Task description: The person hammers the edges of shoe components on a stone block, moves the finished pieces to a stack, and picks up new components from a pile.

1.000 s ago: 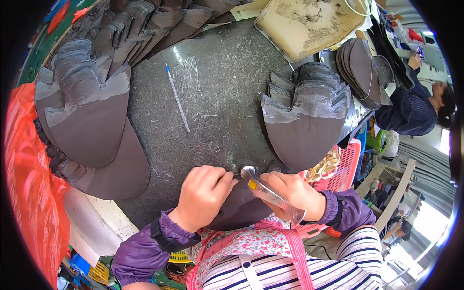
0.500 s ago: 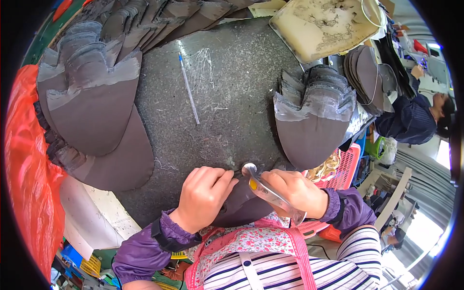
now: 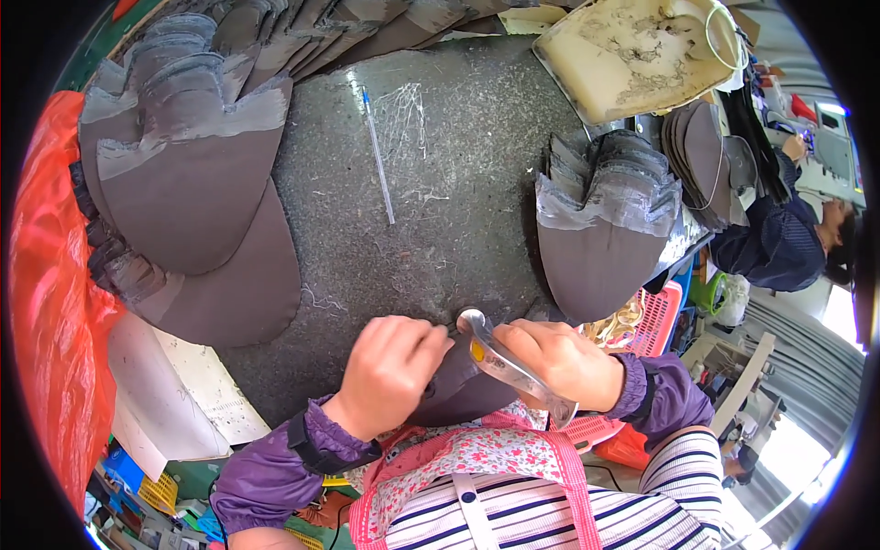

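At the near edge of the dark worktop (image 3: 385, 266), a dark brown flat piece (image 3: 467, 392) lies partly under both my hands. My right hand (image 3: 564, 362) is closed round a curved, shiny metal tool (image 3: 513, 368) with a round polished end and a yellow sticker. That round end points up and left, close to the fingertips of my left hand. My left hand (image 3: 390, 371) is closed, its fingers curled together over the piece's far edge. Slight blur hides whatever it pinches.
Rounded dark pieces with grey-coated ends form a left stack (image 3: 202, 220), a right stack (image 3: 600, 261) and rows at the back. A clear pen tube (image 3: 379, 160) lies mid-table. A stained cream tray (image 3: 632, 64) stands back right. Beyond it sits another person (image 3: 779, 234).
The whole view has shifted, moving the stacks and tray slightly right and up. My left hand's fingers have moved a little and look blurred. My right hand keeps the metal tool in nearly the same place.
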A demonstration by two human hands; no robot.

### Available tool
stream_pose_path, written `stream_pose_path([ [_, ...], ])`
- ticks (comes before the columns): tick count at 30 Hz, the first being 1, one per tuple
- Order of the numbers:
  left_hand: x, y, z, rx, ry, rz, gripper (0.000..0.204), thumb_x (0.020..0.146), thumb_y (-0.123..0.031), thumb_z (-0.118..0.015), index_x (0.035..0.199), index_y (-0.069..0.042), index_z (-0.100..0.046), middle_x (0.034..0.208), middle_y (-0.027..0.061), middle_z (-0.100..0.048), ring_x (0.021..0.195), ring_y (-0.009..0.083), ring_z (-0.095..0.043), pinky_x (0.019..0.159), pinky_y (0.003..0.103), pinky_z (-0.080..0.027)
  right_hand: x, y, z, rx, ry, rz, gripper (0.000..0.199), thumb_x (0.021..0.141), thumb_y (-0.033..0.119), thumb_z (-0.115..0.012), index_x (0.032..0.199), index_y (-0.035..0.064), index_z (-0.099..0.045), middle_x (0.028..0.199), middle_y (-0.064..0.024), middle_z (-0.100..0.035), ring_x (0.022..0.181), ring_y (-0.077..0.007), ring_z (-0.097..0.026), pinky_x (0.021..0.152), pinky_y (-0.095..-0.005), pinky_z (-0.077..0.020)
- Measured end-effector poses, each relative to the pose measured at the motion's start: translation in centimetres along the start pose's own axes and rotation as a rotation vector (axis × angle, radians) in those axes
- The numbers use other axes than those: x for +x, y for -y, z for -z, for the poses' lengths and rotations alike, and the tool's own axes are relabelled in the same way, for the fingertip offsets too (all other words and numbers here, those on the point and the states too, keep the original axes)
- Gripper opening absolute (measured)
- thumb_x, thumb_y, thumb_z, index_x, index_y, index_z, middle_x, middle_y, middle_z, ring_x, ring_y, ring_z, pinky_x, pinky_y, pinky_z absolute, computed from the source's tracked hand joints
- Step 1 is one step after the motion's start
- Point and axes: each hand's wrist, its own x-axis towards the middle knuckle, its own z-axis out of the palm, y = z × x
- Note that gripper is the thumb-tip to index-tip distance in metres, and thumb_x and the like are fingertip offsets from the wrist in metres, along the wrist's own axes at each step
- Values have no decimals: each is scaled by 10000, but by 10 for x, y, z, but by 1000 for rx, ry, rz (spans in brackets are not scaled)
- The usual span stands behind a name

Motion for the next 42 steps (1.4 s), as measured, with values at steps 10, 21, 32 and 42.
stream_pose_path([
  [10, -11, -4, 3, 146, 21, -106, 248, 726, -72, -667, 941, 51, -668, 892, 115, -622, 833, 262, -606, 750, 372, -497, 8, 4, -1, -15, 44, 23, 374, 721, 43, -648, 1030, -49, -459, 882, -203, -551, 783, -405, -607, 662, -463, -497],
  [21, -24, -6, 5, 85, -30, -19, 265, 717, -41, -666, 969, 39, -671, 893, 120, -611, 828, 281, -613, 731, 389, -498, 15, 10, 0, -15, 83, 48, 371, 721, 46, -640, 1027, -54, -457, 870, -207, -552, 784, -415, -612, 657, -464, -503],
  [32, -40, -9, -5, 38, -133, 91, 264, 723, -44, -660, 972, 43, -667, 897, 127, -608, 831, 288, -612, 744, 387, -497, 17, 8, -4, -63, 130, 76, 588, 616, 66, -710, 1138, -69, -474, 937, -208, -589, 807, -391, -638, 676, -423, -540],
  [42, -44, -19, -10, 100, -165, 185, 260, 724, -47, -664, 972, 33, -678, 905, 107, -616, 871, 277, -606, 757, 386, -493, 18, 7, -15, -76, 113, 97, 551, 619, 39, -697, 1117, -62, -483, 931, -207, -592, 776, -395, -638, 651, -423, -544],
])
